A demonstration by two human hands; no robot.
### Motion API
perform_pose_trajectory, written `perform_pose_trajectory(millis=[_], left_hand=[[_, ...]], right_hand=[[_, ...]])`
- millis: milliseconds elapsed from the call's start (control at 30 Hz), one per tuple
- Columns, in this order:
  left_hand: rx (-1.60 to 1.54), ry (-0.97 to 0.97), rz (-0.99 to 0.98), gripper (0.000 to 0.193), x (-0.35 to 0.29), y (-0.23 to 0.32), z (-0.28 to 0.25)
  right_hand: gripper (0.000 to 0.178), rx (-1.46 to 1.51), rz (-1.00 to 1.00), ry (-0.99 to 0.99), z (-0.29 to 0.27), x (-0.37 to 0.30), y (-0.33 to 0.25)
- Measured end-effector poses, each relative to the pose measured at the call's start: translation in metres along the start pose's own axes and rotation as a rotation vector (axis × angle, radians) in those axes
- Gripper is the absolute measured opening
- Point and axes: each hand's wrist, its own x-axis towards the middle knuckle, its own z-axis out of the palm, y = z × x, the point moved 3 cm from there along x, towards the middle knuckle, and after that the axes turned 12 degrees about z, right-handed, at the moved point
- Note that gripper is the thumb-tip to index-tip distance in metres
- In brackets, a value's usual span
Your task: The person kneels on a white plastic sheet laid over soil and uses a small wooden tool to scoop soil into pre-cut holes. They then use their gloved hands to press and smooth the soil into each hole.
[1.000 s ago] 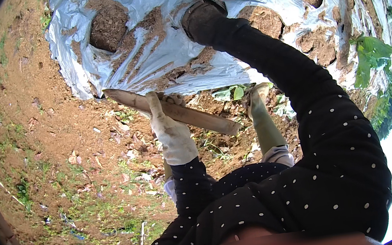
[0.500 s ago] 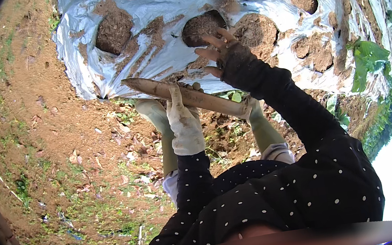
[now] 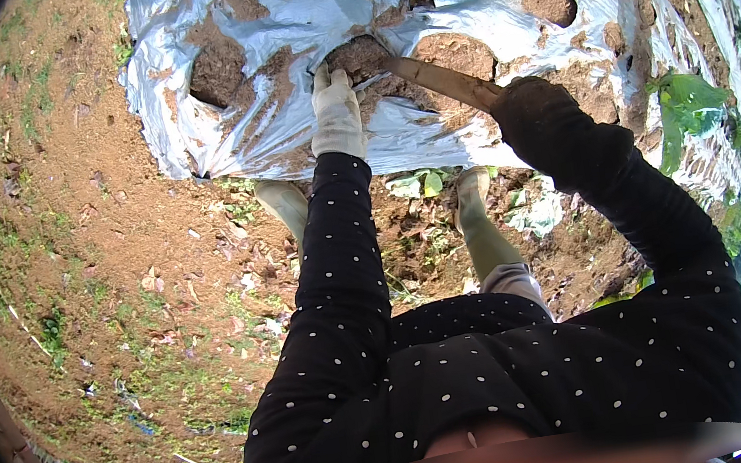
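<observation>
One wooden stake [image 3: 442,81] in your closed right hand [image 3: 532,114], gloved left hand [image 3: 337,115] at a soil hole [image 3: 359,55]; its grip unclear

A whitish glove [image 3: 336,108] covers my left hand [image 3: 337,121], meeting a white-dotted black sleeve [image 3: 337,264]. Behind my right hand [image 3: 531,109] runs a plain dark oversleeve [image 3: 602,161]. Nearer me than both hands show light greyish trousers [image 3: 514,280] and greenish boots [image 3: 488,243].

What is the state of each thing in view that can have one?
Long brown wooden stick: held in dark-sleeved right grip, tip at brown soil hole.
White-gloved left grip: at that hole's edge; hold unclear.
Silvery plastic sheet: wrinkled, pierced with holes, soil-strewn.
Tall green boots: worn.
</observation>
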Motion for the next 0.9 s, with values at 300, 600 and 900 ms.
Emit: perform_pose_trajectory(millis=[300,600,900], left_hand=[[0.907,-0.142,0.33,0.037,0.023,0.003,-0.014],[1.162,-0.292,0.718,0.039,-0.021,-0.005,-0.036],[1.254,-0.243,0.68,0.024,-0.031,0.002,-0.036]], right_hand=[[0.026,-0.036,-0.207,0.008,0.102,0.071,0.013],[0.017,0.101,0.268,0.027,0.168,0.048,0.016],[0.015,0.145,0.151,-0.405,0.067,0.058,0.052]])
